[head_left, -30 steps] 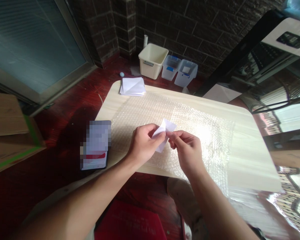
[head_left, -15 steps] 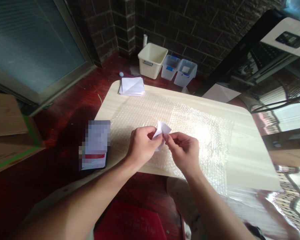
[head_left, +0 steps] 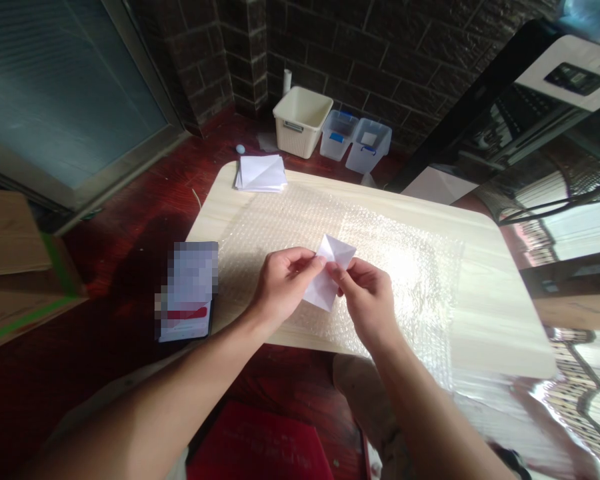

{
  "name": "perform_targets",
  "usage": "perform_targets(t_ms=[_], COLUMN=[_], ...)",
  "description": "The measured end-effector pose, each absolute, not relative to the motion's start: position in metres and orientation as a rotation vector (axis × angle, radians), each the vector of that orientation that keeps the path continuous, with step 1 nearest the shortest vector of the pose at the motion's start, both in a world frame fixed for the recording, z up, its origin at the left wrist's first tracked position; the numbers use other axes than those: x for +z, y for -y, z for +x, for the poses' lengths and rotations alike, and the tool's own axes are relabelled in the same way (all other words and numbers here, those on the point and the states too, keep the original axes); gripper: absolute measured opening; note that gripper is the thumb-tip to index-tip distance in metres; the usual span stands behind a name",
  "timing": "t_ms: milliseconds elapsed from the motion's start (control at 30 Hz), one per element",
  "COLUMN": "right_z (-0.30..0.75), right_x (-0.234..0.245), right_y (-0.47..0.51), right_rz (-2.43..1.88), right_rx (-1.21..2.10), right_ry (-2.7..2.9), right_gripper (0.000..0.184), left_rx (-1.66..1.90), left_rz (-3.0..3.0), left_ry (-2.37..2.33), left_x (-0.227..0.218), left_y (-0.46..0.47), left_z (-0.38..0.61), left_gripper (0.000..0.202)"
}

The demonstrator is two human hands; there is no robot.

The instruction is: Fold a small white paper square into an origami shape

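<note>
Both my hands hold a small folded piece of white paper (head_left: pixel 326 288) just above a sheet of bubble wrap (head_left: pixel 380 247) that covers a pale wooden table (head_left: pixel 500 320). My left hand (head_left: pixel 283 287) pinches the paper's left side with thumb and fingers closed. My right hand (head_left: pixel 367 303) pinches its right side, fingers curled. The paper shows creases and a pointed corner at its top.
A stack of white paper sheets (head_left: pixel 260 173) lies at the table's far left corner. A phone (head_left: pixel 187 290) overhangs the left edge. On the floor behind stand a cream bin (head_left: pixel 303 120) and two clear boxes (head_left: pixel 355 140). Cardboard (head_left: pixel 15 267) lies at left.
The folded paper has opened out a little and shows more between my hands. Both hands stay close together at the same spot over the bubble wrap.
</note>
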State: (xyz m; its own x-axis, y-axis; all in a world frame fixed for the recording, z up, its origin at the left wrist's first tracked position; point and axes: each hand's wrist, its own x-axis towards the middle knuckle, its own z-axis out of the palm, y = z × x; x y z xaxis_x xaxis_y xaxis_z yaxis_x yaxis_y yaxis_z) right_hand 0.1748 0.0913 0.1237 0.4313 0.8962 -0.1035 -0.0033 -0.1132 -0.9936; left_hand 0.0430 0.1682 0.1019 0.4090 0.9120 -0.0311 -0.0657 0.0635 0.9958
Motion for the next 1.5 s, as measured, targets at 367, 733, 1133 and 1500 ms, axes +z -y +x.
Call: perform_targets(t_ms=[367, 733, 1133, 1500], right_z=[0.174, 0.176, 0.176, 0.175], right_x=[0.116, 0.118, 0.118, 0.118], right_y=[-0.084, -0.085, -0.083, -0.084], right_rz=[-1.807, -1.732, -1.671, -1.767], right_rx=[0.410, 0.585, 0.384, 0.220], right_ry=[1.330, 1.144, 1.187, 1.155], right_gripper=[0.039, 0.025, 0.013, 0.011], left_rx=[0.972, 0.881, 0.907, 0.956], left_rz=[1.780, 1.600, 1.526, 1.372], left_ry=[-1.000, -1.050, -0.970, -0.897], left_x=[0.107, 0.097, 0.098, 0.102], left_y=[-0.162, -0.171, -0.165, -0.166], left_z=[0.037, 0.037, 0.039, 0.041], left_gripper=[0.009, 0.015, 0.014, 0.016])
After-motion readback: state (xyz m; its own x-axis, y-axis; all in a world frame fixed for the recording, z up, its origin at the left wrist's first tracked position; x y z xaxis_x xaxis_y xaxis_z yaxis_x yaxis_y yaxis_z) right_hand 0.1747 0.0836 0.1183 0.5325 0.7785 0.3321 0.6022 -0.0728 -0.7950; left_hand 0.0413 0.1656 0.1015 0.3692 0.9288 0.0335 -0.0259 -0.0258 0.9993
